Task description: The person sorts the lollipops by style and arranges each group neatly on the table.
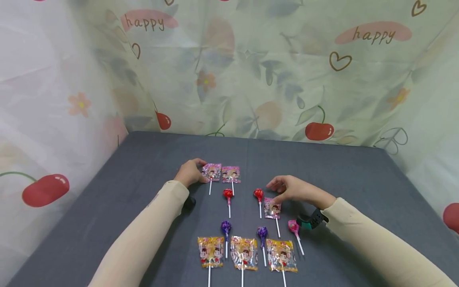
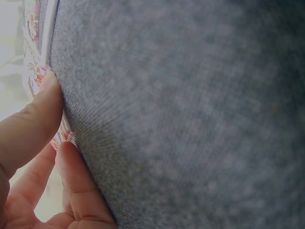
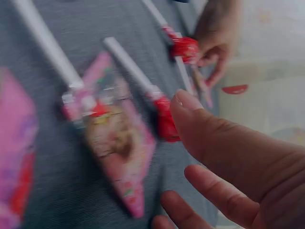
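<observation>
My left hand [image 1: 191, 172] is at the far left of the candies, its thumb and fingers gripping the left side of a pink-wrapped lollipop [image 1: 211, 171] lying on the table. In the left wrist view the thumb and a finger of that hand [image 2: 33, 138] sit at the edges of the wrapper [image 2: 35, 71]. My right hand [image 1: 295, 189] hovers with parted fingers over another pink-wrapped lollipop [image 1: 272, 209], holding nothing. In the right wrist view this lollipop [image 3: 116, 138] lies apart from the thumb, near a red lollipop [image 3: 167, 119].
A second pink-wrapped lollipop [image 1: 231, 174] lies beside the left one. Nearer are a red lollipop [image 1: 228, 194], purple lollipops [image 1: 226, 227], [image 1: 262, 232] and a pink lollipop [image 1: 293, 226]. Yellow-wrapped lollipops [image 1: 210, 251] line the front of the grey table [image 1: 107, 219]. Printed curtains [image 1: 251, 79] surround it.
</observation>
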{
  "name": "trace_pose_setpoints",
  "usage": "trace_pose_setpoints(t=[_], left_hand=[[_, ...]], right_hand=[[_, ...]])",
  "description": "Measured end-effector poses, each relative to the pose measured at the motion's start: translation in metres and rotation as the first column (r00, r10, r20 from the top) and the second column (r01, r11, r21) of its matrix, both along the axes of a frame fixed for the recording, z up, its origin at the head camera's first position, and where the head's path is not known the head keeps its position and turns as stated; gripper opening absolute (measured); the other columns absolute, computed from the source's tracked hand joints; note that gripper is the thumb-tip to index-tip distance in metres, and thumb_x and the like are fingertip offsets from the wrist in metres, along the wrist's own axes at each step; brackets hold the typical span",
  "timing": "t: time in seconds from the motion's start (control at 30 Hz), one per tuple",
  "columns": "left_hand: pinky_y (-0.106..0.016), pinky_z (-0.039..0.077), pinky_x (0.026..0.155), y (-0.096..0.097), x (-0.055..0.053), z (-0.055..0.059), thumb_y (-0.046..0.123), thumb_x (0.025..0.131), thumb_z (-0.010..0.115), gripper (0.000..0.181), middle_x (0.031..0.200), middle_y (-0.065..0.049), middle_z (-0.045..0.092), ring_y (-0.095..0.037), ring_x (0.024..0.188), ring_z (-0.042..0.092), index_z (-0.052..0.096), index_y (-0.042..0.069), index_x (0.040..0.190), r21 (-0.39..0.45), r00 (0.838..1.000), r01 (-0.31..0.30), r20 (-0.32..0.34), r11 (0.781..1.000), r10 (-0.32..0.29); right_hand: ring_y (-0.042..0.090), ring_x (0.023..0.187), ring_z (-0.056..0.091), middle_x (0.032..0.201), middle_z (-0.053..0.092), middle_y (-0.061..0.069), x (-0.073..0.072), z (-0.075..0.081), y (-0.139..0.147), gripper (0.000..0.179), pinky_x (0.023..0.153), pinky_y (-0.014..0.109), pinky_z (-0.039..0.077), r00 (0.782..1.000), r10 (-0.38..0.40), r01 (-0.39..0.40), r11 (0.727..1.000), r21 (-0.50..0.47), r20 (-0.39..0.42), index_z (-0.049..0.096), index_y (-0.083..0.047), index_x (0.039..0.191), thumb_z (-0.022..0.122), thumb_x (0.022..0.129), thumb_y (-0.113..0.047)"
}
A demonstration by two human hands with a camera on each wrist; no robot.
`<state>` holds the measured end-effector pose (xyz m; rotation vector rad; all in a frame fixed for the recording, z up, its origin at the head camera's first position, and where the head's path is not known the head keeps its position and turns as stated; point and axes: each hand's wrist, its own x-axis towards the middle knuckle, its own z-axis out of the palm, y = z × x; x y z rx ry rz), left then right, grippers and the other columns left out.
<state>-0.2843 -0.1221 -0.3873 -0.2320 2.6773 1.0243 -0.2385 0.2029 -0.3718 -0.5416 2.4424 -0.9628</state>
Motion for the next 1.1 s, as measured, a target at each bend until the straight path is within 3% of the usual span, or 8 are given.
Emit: trace_pose_setpoints(t=[0.37,0.57,0.9,1.1], left_hand=[[-0.052,0.034,0.109,0.002,0.001,0.002,0.013,0.080,0.079,0.062,0.149,-0.019,0.041,-0.035,0.128,0.042,0.054,0.015,0.137,-0.010,1.000,0.002,-0.013,1.000,-0.002],[-0.052,0.034,0.109,0.001,0.002,0.002,0.013,0.081,0.079,0.062,0.149,-0.019,0.041,-0.035,0.128,0.042,0.053,0.015,0.137,-0.015,1.000,0.010,-0.005,1.000,-0.010],[-0.052,0.034,0.108,0.001,0.001,0.001,0.013,0.080,0.079,0.062,0.148,-0.019,0.041,-0.035,0.128,0.043,0.054,0.015,0.136,0.000,1.000,0.006,0.000,1.000,-0.006],[-0.053,0.033,0.109,0.001,0.001,0.001,0.012,0.080,0.079,0.062,0.150,-0.019,0.039,-0.036,0.130,0.041,0.053,0.014,0.137,0.009,1.000,0.006,-0.009,1.000,-0.006]], right_hand=[[0.025,0.100,0.053,0.110,0.058,0.013,0.008,-0.010,-0.001,0.050,0.092,0.046,0.044,0.998,0.047,-0.042,0.995,0.092,-0.051,0.062,-0.001,0.114,0.085,0.072,-0.013],[0.020,0.091,0.052,0.101,0.058,0.008,0.009,-0.012,-0.002,0.048,0.080,0.034,0.044,0.997,0.033,-0.026,0.994,0.103,-0.064,0.062,-0.003,0.110,0.086,0.070,-0.013],[0.018,0.077,0.047,0.089,0.055,0.008,0.014,-0.009,-0.005,0.047,0.063,0.029,0.039,0.996,-0.065,0.072,0.990,0.122,-0.057,0.060,-0.005,0.106,0.086,0.068,-0.009],[0.021,0.082,0.049,0.093,0.056,0.010,0.013,-0.006,-0.003,0.044,0.066,0.031,0.042,0.990,-0.116,0.125,0.985,0.120,-0.077,0.064,-0.005,0.106,0.086,0.068,-0.005]])
